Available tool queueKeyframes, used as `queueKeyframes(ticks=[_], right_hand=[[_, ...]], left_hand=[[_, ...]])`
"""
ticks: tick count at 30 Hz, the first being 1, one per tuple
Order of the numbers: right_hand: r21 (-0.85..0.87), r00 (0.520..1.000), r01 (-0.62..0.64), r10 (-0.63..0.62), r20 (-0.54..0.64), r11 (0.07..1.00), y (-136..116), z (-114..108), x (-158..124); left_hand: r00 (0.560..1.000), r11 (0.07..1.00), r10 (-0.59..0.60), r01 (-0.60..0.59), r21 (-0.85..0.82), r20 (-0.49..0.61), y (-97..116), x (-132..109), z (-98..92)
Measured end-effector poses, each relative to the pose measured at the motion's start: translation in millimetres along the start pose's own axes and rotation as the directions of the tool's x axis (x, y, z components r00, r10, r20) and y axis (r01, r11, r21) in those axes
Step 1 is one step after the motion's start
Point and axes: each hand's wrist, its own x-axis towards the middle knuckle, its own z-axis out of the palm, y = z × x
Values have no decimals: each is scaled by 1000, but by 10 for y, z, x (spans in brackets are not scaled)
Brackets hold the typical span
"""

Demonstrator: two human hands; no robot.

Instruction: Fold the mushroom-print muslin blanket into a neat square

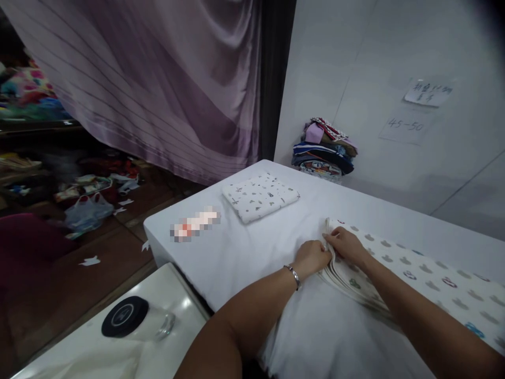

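A white patterned cloth (434, 279) lies along the right side of the white table (244, 252). My left hand (311, 257), with a bracelet on its wrist, is closed on the cloth's left edge. My right hand (347, 245) pinches the same edge right beside it, fingers pressed on the layered fabric. A folded white cloth with small dark prints (260, 196) lies further back on the table, apart from both hands.
A stack of folded colourful clothes (323, 150) sits at the table's far corner against the white wall. A purple curtain (158, 84) hangs at left. A black round object (125, 316) rests on a white surface near me. Clutter lies on the brown floor.
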Motion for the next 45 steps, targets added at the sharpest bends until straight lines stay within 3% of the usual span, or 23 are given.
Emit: queueKeyframes(ticks=[3, 5, 9, 21, 27, 33, 40, 42, 45], right_hand=[[36, 999, -13, 12, 50, 999, 10, 1, 67], [212, 994, -77, 59, 91, 974, 70, 14, 61], [523, 984, -179, 144, 107, 833, 190, 61, -7], [728, 990, -137, 117, 79, 672, 281, 142, -66], [706, 992, -129, 89, 93, 696, 234, 133, -72], [693, 994, -109, 85, 69, 712, 206, 135, -67], [663, 996, -58, -2, 90, 747, 178, 83, -95], [614, 1000, 0, -15, 19, 789, 247, 12, -54], [368, 967, 181, -96, -238, 912, 498, -109, 77]], left_hand=[[1000, 999, -20, 20, -28, 14, 1, -2, -18], [999, 998, -34, 35, -47, 26, 0, 1, -29], [1000, 998, -18, 19, -59, 24, -12, 8, -28], [998, 988, -17, 9, -152, -53, -82, 11, 31], [993, 994, -15, 2, -109, -117, -3, 317, -68], [996, 998, -44, 41, -46, -74, 163, 738, -81], [999, 999, -28, 27, -29, -45, 211, 836, -91], [998, 998, -43, 42, -40, -42, 202, 841, -99], [997, 996, -71, 69, -54, -36, 199, 846, -101]])
